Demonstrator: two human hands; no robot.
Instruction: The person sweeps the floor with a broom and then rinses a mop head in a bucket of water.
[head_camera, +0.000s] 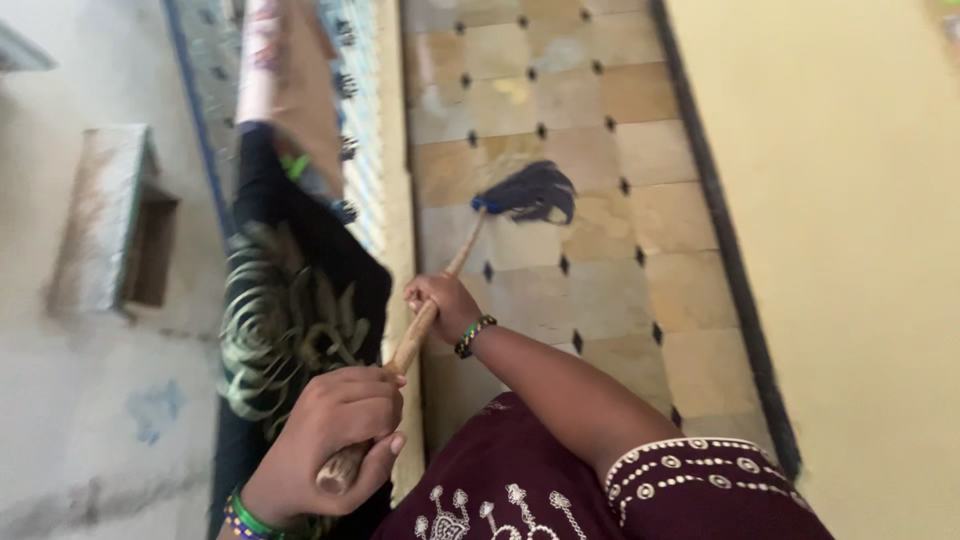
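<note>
A mop with a wooden handle (440, 290) and a dark blue stringy head (532, 192) rests on the tiled floor (610, 260). My left hand (335, 430) grips the near end of the handle. Further down the handle my right hand (445, 303) is also closed around it, a beaded bangle on its wrist. The mop head lies on beige tiles with small dark diamonds, about a third of the way up the view.
A bed or bench edge with a black patterned cloth (290, 300) runs along the left of the floor strip. A yellow wall (850, 250) with a dark skirting line bounds the right. A wall niche (130, 220) sits at far left.
</note>
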